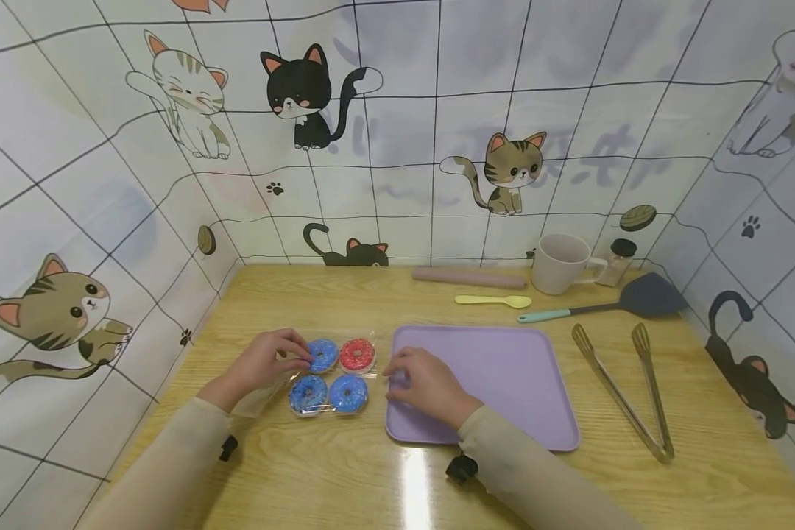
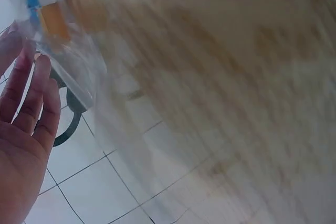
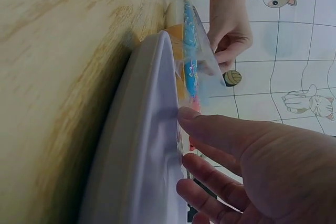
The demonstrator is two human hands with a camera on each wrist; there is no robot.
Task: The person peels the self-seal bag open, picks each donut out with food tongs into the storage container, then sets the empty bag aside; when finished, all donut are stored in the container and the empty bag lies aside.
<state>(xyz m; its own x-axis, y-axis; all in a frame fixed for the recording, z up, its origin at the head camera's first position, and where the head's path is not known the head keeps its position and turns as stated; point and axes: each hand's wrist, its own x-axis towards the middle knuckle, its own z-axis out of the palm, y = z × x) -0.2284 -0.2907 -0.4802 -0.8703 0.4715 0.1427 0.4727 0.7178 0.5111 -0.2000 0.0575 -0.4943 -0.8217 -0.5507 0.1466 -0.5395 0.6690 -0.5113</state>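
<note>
Toy donuts in clear plastic packaging lie left of centre in the head view: a red one (image 1: 357, 356) and three blue ones (image 1: 348, 394). My left hand (image 1: 265, 362) is at the pack's far left corner, beside the upper blue donut. Between its thumb and fingers it pinches the clear plastic wrapper (image 3: 211, 59), which stands up from the donuts in the right wrist view. My right hand (image 1: 432, 386), fingers loosely bent and holding nothing, hovers over the left edge of a lilac tray (image 1: 510, 383). Its thumb overlaps the tray's rim in the right wrist view.
Metal tongs (image 1: 626, 401) lie spread right of the tray. Behind it are a spatula (image 1: 649, 296), a yellow spoon (image 1: 493, 301) and a pink rolling pin (image 1: 469, 277). A mug (image 1: 559, 263) and a black-lidded jar (image 1: 616, 263) stand near the cat-patterned back wall.
</note>
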